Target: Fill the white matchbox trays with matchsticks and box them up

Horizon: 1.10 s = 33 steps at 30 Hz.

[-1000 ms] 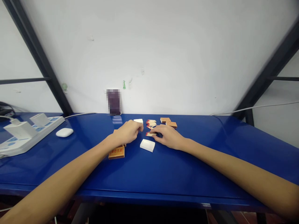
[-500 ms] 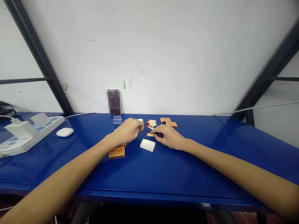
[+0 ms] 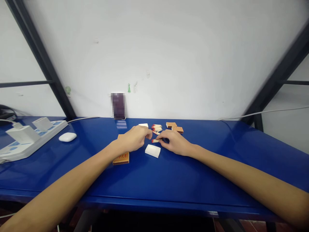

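My right hand (image 3: 174, 142) pinches a few red-tipped matches (image 3: 154, 140) between thumb and fingers, low over the blue table. My left hand (image 3: 138, 138) is just left of them, its fingers curled and pointing down; anything inside it is hidden. Beyond both hands lies a pile of matches (image 3: 157, 127), red heads to the left. A white matchbox tray (image 3: 153, 150) sits nearer me, below the pinched matches. Under my left wrist, partly covered, are orange matchboxes (image 3: 121, 158). Another white piece (image 3: 144, 124) shows behind my left hand.
Two orange matchboxes (image 3: 177, 129) lie at the back right of the pile. A phone (image 3: 118, 106) leans on the wall. On the left are a white rounded case (image 3: 68, 137) and a power strip (image 3: 56, 129) with plugged-in adapters.
My left hand has moved right, closer to the matches in my right hand, uncovering more of the white piece behind. My right hand stays nearly in place, still pinching.
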Available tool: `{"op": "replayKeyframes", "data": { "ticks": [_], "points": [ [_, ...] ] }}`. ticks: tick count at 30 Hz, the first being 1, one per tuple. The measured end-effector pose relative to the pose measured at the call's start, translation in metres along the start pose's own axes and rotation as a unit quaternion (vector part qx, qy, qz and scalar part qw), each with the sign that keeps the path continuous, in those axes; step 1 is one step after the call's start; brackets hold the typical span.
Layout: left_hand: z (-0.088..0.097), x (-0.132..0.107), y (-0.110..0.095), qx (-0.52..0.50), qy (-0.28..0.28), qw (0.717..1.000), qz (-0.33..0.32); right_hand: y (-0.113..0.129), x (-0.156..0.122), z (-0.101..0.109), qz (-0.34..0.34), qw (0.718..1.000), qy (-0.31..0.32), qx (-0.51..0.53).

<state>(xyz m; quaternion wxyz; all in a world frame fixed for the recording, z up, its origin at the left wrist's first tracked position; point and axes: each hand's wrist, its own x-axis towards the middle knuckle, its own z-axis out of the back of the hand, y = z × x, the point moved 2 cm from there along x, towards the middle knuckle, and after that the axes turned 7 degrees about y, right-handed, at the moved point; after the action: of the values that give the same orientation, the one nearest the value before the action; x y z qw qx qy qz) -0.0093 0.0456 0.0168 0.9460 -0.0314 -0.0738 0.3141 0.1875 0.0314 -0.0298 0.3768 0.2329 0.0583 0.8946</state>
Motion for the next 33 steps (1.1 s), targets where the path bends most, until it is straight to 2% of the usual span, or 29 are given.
{"op": "replayKeyframes", "data": {
  "ticks": [12,24,33],
  "points": [
    [-0.002,0.0002,-0.003,-0.002,-0.001,0.999,-0.049,-0.0016,0.0032,0.0005,-0.031,0.999,0.023,0.017],
    [-0.0045,-0.0001,-0.0006,0.012,-0.056,0.996,-0.063,-0.005,0.003,-0.0002,-0.028,0.999,0.013,0.041],
    [-0.0035,-0.001,-0.0015,0.007,-0.036,0.997,-0.068,-0.0037,0.003,0.0011,-0.032,0.997,0.009,0.073]
  ]
}}
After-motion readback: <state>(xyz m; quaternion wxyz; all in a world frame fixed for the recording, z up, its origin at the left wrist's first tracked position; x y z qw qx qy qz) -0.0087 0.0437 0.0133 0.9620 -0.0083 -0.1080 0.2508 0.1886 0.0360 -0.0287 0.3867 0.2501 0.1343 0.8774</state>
